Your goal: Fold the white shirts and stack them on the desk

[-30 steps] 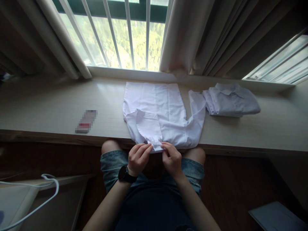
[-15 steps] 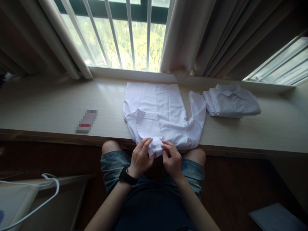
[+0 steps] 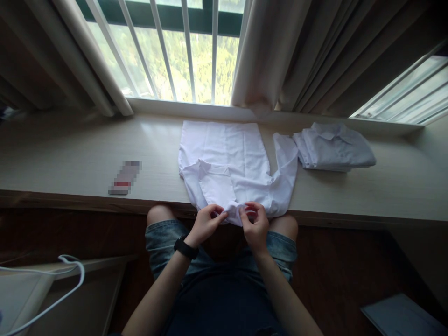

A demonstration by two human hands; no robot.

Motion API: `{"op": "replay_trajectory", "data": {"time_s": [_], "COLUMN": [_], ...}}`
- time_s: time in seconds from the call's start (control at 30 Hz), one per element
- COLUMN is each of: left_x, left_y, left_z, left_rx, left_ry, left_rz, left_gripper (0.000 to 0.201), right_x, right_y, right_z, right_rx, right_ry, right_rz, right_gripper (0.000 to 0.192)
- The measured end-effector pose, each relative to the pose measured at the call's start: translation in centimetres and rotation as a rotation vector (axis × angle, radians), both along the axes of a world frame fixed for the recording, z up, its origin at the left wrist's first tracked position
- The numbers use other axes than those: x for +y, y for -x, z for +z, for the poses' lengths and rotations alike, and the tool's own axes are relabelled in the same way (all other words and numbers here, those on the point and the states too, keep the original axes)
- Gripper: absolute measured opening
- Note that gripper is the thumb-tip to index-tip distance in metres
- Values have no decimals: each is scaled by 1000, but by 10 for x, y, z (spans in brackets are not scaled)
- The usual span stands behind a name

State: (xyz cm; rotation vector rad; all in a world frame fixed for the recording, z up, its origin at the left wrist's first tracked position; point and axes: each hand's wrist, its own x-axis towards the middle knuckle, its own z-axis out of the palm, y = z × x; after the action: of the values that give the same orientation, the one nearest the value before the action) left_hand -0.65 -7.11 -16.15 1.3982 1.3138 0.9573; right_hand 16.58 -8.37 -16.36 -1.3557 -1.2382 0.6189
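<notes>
Shirt (image 3: 238, 168) lay flat on the ledge (image 3: 70, 154), collar end hanging over the near edge. Left hand (image 3: 206, 223) & right hand (image 3: 254, 221) were each pinched shut on that near edge, prob. working the collar/top button. Next move likely needs a steady two-finger grip. Fingertips & button hidden in cloth; can't tell exact contact.
</notes>
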Motion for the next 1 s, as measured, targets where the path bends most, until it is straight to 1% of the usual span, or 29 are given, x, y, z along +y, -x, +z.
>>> {"op": "replay_trajectory", "data": {"time_s": [0.03, 0.07, 0.13, 0.2, 0.23, 0.27, 0.37, 0.43, 0.53, 0.6, 0.67, 0.73, 0.8, 0.83, 0.87, 0.93, 1.0], "left_x": [1, 2, 2, 2, 2, 2, 2, 3, 1, -1, -4, -5, -2, 2, 7, 21, 39], "left_y": [-1, -2, -3, -3, -3, -3, -3, -3, -1, 2, 6, 13, 21, 26, 32, 43, 53], "left_z": [1, 3, 7, 11, 12, 12, 11, 9, 9, 11, 14, 14, 10, 7, 2, -10, -22], "left_rx": [-51, -102, -194, -254, -268, -270, -224, -175, -58, 6, 46, 126, 256, 328, 399, 525, 630], "left_ry": [31, 58, 93, 108, 112, 114, 91, 15, -182, -287, -359, -421, -490, -522, -551, -591, -613], "left_rz": [33, 58, 83, 93, 94, 88, 37, 40, 119, 115, 88, 93, 123, 142, 160, 180, 168], "left_gripper": [33, 34, 36, 36, 36, 36, 35, 35, 40, 46, 44, 41, 38, 36, 33, 29, 26], "right_x": [-3, -5, -8, -7, -6, -3, 5, 9, 11, 11, 11, 13, 18, 22, 28, 44, 64], "right_y": [-1, -2, -3, -1, 0, 1, 4, 4, 2, -3, -10, -20, -33, -41, -49, -65, -79], "right_z": [3, 5, 9, 10, 10, 10, 12, 16, 18, 15, 13, 15, 23, 30, 37, 53, 70], "right_rx": [-36, -65, -112, -131, -107, -58, 166, 286, 363, 363, 340, 285, 177, 100, 15, -157, -276], "right_ry": [15, 44, 112, 167, 186, 210, 315, 367, 344, 303, 270, 234, 182, 159, 137, 77, -14], "right_rz": [-42, -41, 48, 143, 171, 204, 340, 386, 328, 253, 155, 67, 1, -17, -28, -27, 31], "right_gripper": [21, 21, 28, 44, 51, 52, 40, 37, 39, 39, 43, 52, 63, 65, 62, 45, 31]}}
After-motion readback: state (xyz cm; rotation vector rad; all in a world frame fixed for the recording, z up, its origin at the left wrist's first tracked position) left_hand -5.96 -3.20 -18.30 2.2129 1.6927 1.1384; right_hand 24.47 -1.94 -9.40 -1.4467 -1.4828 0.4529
